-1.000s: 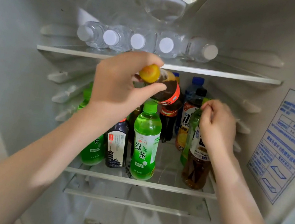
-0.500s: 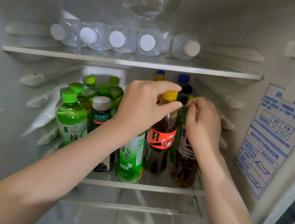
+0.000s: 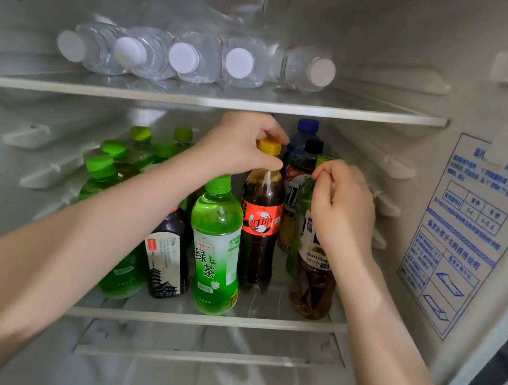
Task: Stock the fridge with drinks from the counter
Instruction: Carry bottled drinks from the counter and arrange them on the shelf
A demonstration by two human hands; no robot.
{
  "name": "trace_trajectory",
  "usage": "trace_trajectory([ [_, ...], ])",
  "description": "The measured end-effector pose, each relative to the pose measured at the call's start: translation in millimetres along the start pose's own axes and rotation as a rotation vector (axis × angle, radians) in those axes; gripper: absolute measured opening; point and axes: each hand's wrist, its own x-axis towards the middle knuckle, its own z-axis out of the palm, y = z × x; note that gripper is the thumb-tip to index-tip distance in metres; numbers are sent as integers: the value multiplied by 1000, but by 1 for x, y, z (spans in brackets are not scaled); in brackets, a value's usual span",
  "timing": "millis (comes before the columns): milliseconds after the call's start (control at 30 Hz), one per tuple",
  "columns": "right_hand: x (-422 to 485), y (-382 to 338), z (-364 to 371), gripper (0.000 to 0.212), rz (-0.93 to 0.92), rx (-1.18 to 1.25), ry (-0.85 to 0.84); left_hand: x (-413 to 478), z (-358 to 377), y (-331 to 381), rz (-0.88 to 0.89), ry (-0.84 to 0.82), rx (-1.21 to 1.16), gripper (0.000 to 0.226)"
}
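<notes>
Clear plastic cola bottle (image 3: pixel 259 227), dark liquid, yellow screw cap, orange-red wrap label with white characters, stands upright on the glass middle shelf (image 3: pixel 208 318) of the white fridge, right of centre and a little back from the front edge. Left hand (image 3: pixel 240 148) holds it at the top: thumb against the neck just under the cap, fingers curled over the cap. Right hand (image 3: pixel 342 208) sits on the brown tea bottle with white label (image 3: pixel 313 283), which stands near the front right corner of the same shelf; fingers curled tight round its top, cap fully hidden by the hand. Cola base is partly hidden behind the green tea bottle with green cap (image 3: pixel 216 246), which stands at the front edge just left of it. Left of that, a dark bottle with a pagoda label (image 3: pixel 167 262), top covered by the left forearm. More green-capped bottles (image 3: pixel 111 151) behind it, mostly blocked by the arm, count unclear. Behind the cola: a blue-capped bottle (image 3: pixel 305 132) and a black-capped bottle (image 3: pixel 302 180), bodies mostly hidden. Clear water bottles with white caps (image 3: pixel 184 58) lie on their sides on the glass upper shelf (image 3: pixel 193 102), caps facing out. Blue-printed instruction sticker (image 3: pixel 474 236) on the right wall, text too small to read. Round dial at the top edge is cut off.
</notes>
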Motion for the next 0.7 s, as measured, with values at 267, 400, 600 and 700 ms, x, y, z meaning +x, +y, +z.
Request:
trace_trajectory([
  [267,1,0,1,19,-5,2,-6,25,5,-23,5,37,50,36],
  [400,1,1,2,20,2,-14,-12,29,2,-28,-4,20,72,35],
  [600,1,1,3,20,18,-15,-7,31,-5,-34,-18,-275,213,90],
  [700,1,2,3,19,19,-10,-2,35,-2,-37,-55,-303,165,89],
])
